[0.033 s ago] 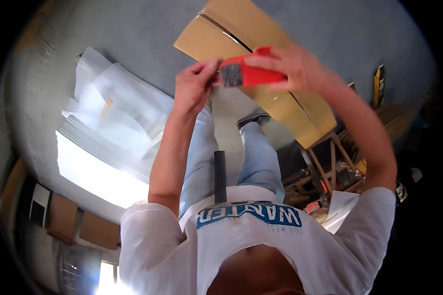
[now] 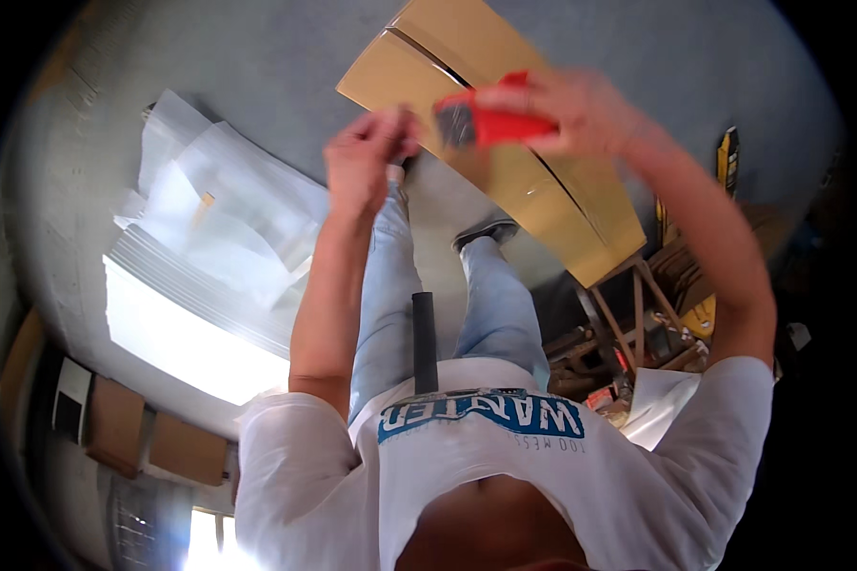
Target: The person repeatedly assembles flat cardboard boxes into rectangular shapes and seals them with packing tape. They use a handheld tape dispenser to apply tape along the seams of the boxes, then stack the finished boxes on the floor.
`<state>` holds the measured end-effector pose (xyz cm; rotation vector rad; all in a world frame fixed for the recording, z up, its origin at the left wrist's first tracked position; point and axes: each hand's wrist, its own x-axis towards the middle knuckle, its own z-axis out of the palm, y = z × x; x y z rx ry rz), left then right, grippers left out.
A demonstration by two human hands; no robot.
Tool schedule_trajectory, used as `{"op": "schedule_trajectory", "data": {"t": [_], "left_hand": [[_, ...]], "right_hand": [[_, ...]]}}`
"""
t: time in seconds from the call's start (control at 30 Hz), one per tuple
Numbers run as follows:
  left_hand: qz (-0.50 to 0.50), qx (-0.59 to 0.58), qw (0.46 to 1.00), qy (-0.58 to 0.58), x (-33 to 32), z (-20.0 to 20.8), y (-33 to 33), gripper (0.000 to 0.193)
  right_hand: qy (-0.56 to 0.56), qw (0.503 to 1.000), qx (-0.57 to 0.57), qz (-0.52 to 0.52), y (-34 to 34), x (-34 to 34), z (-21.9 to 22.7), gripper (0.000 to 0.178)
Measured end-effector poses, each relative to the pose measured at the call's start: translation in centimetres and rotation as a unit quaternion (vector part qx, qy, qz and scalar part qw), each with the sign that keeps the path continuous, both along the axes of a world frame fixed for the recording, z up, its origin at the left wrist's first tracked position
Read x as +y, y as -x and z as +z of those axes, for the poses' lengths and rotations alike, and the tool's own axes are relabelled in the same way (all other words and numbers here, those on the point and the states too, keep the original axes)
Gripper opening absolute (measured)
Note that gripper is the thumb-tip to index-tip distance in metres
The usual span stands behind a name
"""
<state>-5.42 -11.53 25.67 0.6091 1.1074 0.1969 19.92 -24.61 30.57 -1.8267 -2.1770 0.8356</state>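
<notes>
Your left hand [image 2: 367, 152] is curled, too blurred to tell whether its fingers meet or pinch anything. Just right of them is the red tool [image 2: 507, 126], clamped in your right hand's [image 2: 590, 114] fingers, with cardboard [image 2: 543, 219] below; you seem to be working it in mid-air, which likely calls for a steady right grip.
</notes>
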Motion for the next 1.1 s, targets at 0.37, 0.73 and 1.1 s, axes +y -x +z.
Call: {"op": "schedule_trajectory", "data": {"t": [0.37,0.73,1.1], "left_hand": [[0.288,0.121,0.943,-0.117,3.7,-18.1,3.8,0.03],[0.045,0.36,0.908,-0.209,5.7,-18.6,1.2,0.033],[-0.513,0.111,0.748,-0.406,10.8,-18.9,-8.3,0.047]], "right_hand": [[0.118,0.891,-0.439,0.011,-9.2,17.6,-9.2,0.035],[0.371,0.854,-0.267,-0.247,-13.0,12.5,-20.9,0.043],[0.438,0.8,-0.281,-0.299,-2.1,23.0,-23.3,0.067]]}}
